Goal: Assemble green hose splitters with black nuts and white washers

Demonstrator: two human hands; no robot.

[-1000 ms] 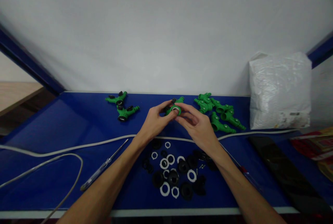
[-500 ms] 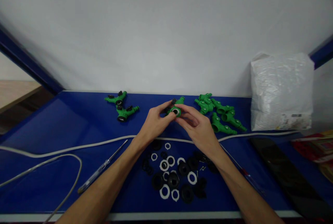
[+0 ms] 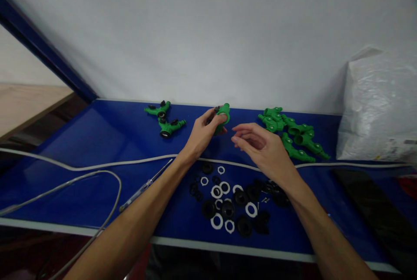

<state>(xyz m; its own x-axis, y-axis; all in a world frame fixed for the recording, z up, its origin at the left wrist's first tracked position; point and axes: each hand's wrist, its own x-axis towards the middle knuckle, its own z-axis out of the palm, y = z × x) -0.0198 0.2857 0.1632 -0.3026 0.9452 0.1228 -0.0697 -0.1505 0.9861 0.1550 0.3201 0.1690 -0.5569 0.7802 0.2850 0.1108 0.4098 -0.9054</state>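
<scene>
My left hand (image 3: pixel 203 134) grips a green plastic hose splitter (image 3: pixel 222 117) with a black knob, held above the blue table (image 3: pixel 97 141). Just right of it, my right hand (image 3: pixel 260 147) hovers with fingers loosely curled and nothing in them, a small gap from the splitter. Two finished green splitters (image 3: pixel 166 119) lie at the back left. A heap of several bare green splitters (image 3: pixel 293 134) lies at the back right. Black and white rings and caps (image 3: pixel 231 202) are scattered on the table under my forearms.
A white cable (image 3: pixel 130 165) runs across the table. A screwdriver (image 3: pixel 145 184) lies beside my left forearm. A white plastic bag (image 3: pixel 378 110) stands at the right against the wall. A dark flat strip (image 3: pixel 374 206) lies at the front right.
My right hand has let go of the splitter and drawn off to the right. My left hand has carried the splitter slightly back. The camera has turned left.
</scene>
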